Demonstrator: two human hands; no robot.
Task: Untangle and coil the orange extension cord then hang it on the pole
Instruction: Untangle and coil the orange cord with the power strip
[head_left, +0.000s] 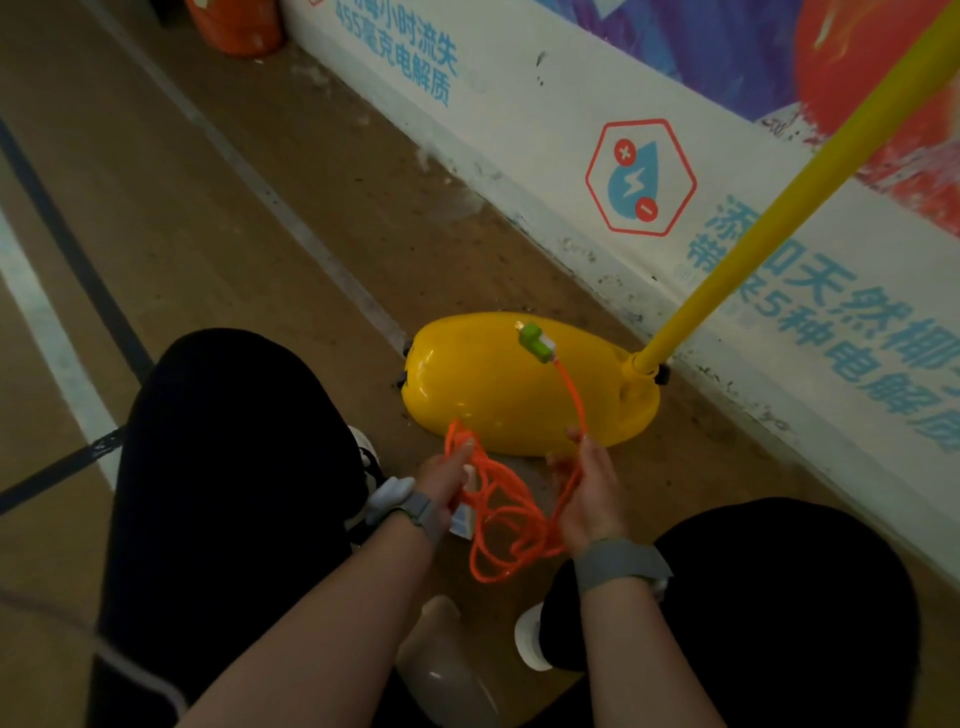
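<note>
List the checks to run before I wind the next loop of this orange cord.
1. Left hand holds the thin orange extension cord: ok.
2. Right hand pinches the strand leading to the plug: ok.
3. Green plastic plug free, lying on the glossy yellow plastic base: ok.
4. Loops untangled: not ok, they cross between the hands.
5. Yellow pole seated in the base: ok.
6. Hanging spot on pole: cannot tell, top out of view.

Head view, steeply down, close over floor (208, 218)
</note>
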